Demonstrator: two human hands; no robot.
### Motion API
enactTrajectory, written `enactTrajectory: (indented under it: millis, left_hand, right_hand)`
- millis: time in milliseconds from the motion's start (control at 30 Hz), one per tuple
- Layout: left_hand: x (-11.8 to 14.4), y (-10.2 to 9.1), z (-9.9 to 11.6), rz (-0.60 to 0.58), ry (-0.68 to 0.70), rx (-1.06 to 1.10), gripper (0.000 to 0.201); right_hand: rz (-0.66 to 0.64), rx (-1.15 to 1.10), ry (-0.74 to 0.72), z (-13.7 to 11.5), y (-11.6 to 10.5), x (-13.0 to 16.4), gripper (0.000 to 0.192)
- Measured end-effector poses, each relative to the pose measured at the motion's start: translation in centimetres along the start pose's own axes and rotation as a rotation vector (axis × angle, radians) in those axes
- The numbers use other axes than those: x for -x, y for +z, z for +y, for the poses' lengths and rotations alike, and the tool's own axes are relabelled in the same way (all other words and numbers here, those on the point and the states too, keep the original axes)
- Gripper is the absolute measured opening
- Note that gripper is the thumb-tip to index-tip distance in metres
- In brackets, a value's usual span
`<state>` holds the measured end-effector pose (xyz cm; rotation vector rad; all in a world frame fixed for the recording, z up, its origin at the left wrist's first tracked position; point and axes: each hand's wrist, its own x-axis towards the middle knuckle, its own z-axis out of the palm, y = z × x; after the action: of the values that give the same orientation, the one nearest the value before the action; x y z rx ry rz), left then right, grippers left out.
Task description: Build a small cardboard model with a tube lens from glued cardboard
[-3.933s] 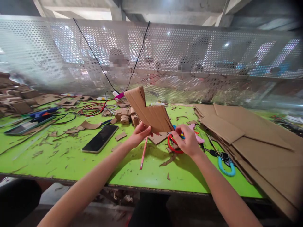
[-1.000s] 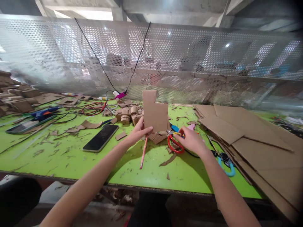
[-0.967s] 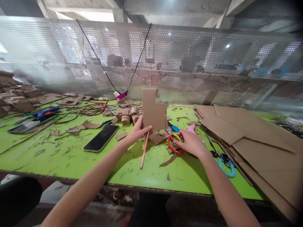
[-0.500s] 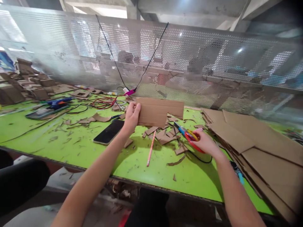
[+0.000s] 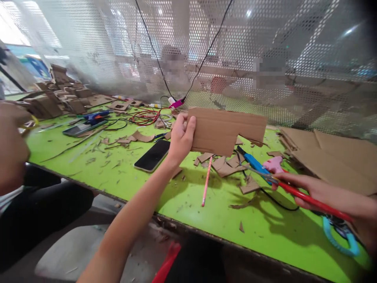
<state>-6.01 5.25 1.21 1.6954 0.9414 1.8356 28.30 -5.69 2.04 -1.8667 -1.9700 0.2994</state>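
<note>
The left hand pinches the left end of a cardboard piece, thumb across the near face and fingers wrapped behind, and holds it up off the green table. The piece is stepped, deeper on the half next to the hand and narrower at the far end, and its long axis runs nearly level, left to right, with the flat face turned toward the camera.

The right hand sits lower than the cardboard and off to its right, curled shut around the red handles of a pair of scissors. The blades point up and leftward toward the cardboard's lower right corner (whether they are parted or closed cannot be told, they are thin and blurred here). Tips and cardboard are near but apart, with bare table showing between them. So the free edge of the cardboard lies up and left of the scissors, and the right hand is the nearer one to that end.

Below the cardboard, on the table, lie a pink pencil and cardboard scraps. A black phone rests to the cardboard's lower left, just beyond the left wrist. To the cardboard's right a stack of cardboard sheets lies flat. A pink glue gun lies just behind the scissors.
</note>
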Motion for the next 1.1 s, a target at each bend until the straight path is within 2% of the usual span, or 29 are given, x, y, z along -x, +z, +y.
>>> enactTrajectory:
  millis: [33,100,167,233,400,800,1100]
  left_hand:
    - [0.0,0.1,0.1,-0.009,0.003,-0.006,0.038]
    - [0.2,0.1,0.2,-0.037,-0.005,-0.032,0.036]
    - [0.4,0.2,0.4,-0.067,-0.023,-0.049,0.033]
    - [0.6,0.2,0.6,-0.086,-0.026,-0.055,0.029]
    - [0.9,0.4,0.9,-0.118,-0.020,-0.064,0.024]
    - [1.1,0.7,1.1,-0.150,-0.064,0.000,0.028]
    - [1.1,0.6,0.9,-0.148,-0.033,-0.063,0.021]
  right_hand:
    - [-0.180,-0.021,-0.017,0.0,0.2,-0.4,0.069]
    - [-0.454,-0.015,-0.053,-0.2,0.2,-1.2,0.078]
    - [-0.570,0.016,-0.079,-0.9,-0.2,-1.7,0.081]
    - [-0.633,0.040,-0.110,-1.8,-0.6,-1.8,0.080]
    - [-0.637,0.086,-0.152,-3.3,-0.9,-1.7,0.081]
    - [-0.659,0.066,-0.120,-3.7,-0.6,-1.6,0.086]
    - [-0.664,-0.011,-0.177,-3.8,-0.2,-2.2,0.062]
